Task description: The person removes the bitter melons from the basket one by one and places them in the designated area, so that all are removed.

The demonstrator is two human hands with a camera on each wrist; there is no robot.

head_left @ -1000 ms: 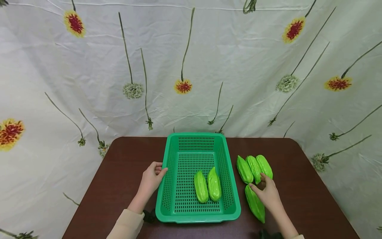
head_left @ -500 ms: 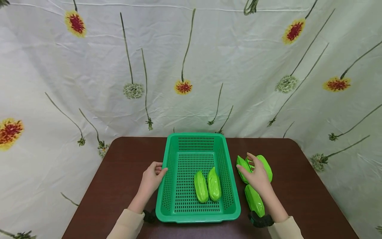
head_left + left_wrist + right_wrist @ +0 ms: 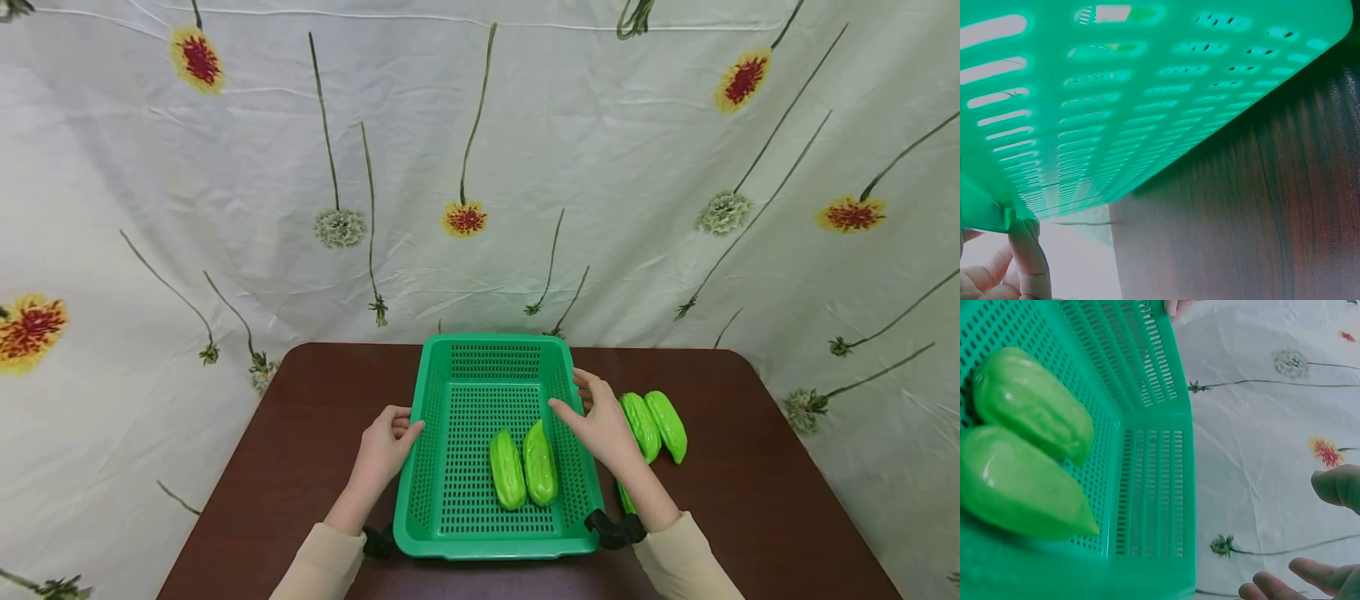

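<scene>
A green plastic basket (image 3: 480, 548) with slotted walls stands on the table. Two bright green, ridged bitter melons (image 3: 507, 471) lie side by side on its floor; the right wrist view shows the bitter melons (image 3: 1032, 403) up close. My left hand (image 3: 381, 447) pinches the basket's left rim, its fingers (image 3: 1029, 256) at the edge in the left wrist view. At the right rim is my right hand (image 3: 603, 423), thumb spread away from the fingers with nothing between them. In the right wrist view its fingers (image 3: 1322, 575) are apart from the basket wall.
Right of the basket, two more bitter melons (image 3: 666, 425) lie together on the dark brown table (image 3: 742, 500). Part of another bitter melon (image 3: 626, 498) shows beside my right forearm. A white flowered cloth (image 3: 480, 283) hangs behind the table.
My right hand has moved from the loose bitter melons leftward to the basket's right rim, covering the place of the leftmost loose one. My left hand stays at the left rim.
</scene>
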